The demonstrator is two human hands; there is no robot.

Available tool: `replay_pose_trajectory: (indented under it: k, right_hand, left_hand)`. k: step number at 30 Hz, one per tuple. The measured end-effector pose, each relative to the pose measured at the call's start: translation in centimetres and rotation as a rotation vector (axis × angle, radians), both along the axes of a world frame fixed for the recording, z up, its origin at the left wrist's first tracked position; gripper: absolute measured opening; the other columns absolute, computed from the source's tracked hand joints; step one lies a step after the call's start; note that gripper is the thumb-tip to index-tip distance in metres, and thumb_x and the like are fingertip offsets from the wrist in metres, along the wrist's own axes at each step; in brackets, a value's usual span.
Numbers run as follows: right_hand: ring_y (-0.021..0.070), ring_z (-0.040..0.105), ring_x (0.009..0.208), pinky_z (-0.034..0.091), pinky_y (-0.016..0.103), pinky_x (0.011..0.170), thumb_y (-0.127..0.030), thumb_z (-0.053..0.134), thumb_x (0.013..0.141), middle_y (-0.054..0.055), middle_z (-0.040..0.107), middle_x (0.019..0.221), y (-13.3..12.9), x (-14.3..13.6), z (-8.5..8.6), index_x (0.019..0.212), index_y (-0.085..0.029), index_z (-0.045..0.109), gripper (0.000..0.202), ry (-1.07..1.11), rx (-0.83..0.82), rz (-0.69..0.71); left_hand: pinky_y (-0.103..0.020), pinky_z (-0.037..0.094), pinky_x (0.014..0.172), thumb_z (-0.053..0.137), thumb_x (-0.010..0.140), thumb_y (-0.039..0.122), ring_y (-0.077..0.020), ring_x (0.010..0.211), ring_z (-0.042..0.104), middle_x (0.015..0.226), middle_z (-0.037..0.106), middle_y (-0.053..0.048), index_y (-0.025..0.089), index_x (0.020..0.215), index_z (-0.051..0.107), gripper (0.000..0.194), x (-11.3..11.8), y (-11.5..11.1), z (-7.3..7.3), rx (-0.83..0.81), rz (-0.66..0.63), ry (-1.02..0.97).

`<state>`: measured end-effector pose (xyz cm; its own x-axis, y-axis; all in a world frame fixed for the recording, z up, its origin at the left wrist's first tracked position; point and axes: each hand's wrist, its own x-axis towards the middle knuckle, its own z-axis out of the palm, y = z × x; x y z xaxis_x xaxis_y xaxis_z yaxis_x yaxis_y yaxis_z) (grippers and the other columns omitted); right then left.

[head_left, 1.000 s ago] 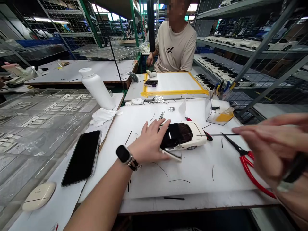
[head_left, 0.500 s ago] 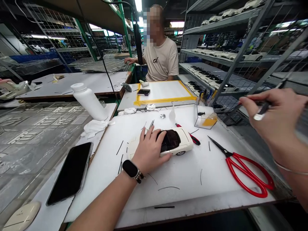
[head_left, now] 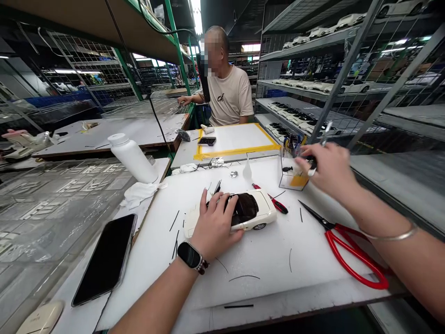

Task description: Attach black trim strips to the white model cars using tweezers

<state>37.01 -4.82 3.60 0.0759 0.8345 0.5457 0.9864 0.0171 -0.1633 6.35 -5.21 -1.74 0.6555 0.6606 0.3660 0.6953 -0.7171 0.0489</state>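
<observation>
A white model car [head_left: 266, 204] with a dark cabin lies on the white work sheet. Over its front half is my left hand [head_left: 215, 222], fingers curved across the cabin and thumb along the near side. My right hand [head_left: 330, 167] is raised by a clear box [head_left: 294, 181] and grips a slim dark-and-silver tool [head_left: 326, 133]; its exact kind is unclear. Beyond the car's rear lies a red-and-black handled tool [head_left: 280, 207], partly hidden. Red-handled scissors [head_left: 327, 225] rest beneath my right forearm, which covers part of the handles.
A white bottle [head_left: 132, 157], a crumpled cloth [head_left: 139, 194] and a phone [head_left: 106, 260] are on the left. Thin black strips are scattered over the sheet. A person [head_left: 229, 93] sits beyond a yellow-taped board [head_left: 236, 139]. Shelves [head_left: 313, 88] with model cars stand right.
My right hand has swung left and inward with the tool, from the right edge to the clear box. My left hand stays on the car. The view has shifted slightly.
</observation>
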Motion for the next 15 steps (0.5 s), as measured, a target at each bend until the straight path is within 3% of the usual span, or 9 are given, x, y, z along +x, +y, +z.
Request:
replay_pose_trajectory:
  k: [3,6,11,15]
  right_hand:
    - [0.0215,0.056,0.096,0.041,0.033,0.083,-0.039,0.045,0.09,0.008,0.062,0.111,-0.7,-4.3,-1.6,0.095,-0.021,0.051,0.019,0.023,-0.212,0.323]
    - [0.0203,0.059,0.093,0.043,0.029,0.079,-0.04,0.055,0.086,0.006,0.064,0.102,-0.5,-8.2,-2.9,0.091,-0.022,0.05,0.019,0.009,-0.404,0.516]
    - [0.0288,0.06,0.084,0.041,0.034,0.068,-0.045,0.046,0.091,0.014,0.063,0.085,-0.3,-11.6,-2.2,0.094,-0.017,0.046,0.027,0.016,-0.55,0.417]
    - [0.0259,0.06,0.065,0.037,0.03,0.051,-0.053,0.038,0.092,0.011,0.062,0.072,-3.2,-12.9,-0.1,0.091,-0.018,0.044,0.035,0.076,-0.691,0.36]
  left_hand:
    - [-0.06,0.006,0.114,0.065,0.074,0.043,-0.0316,0.127,0.039,0.13,0.052,-0.012,0.015,0.133,0.039,0.071,-0.2,0.1,-0.1,-0.004,-0.011,-0.019]
    - [-0.06,0.007,0.114,0.066,0.072,0.043,-0.0317,0.127,0.039,0.13,0.053,-0.011,0.016,0.133,0.038,0.072,-0.4,0.1,0.1,-0.01,-0.009,-0.042]
    - [-0.061,0.006,0.112,0.071,0.067,0.046,-0.0341,0.126,0.04,0.131,0.052,-0.012,0.02,0.134,0.037,0.079,-1.0,-0.5,0.6,0.017,0.085,-0.051]
    - [-0.063,0.007,0.111,0.069,0.071,0.052,-0.0374,0.123,0.043,0.132,0.052,-0.015,0.021,0.133,0.039,0.076,-3.9,-0.8,1.0,0.12,0.292,-0.04]
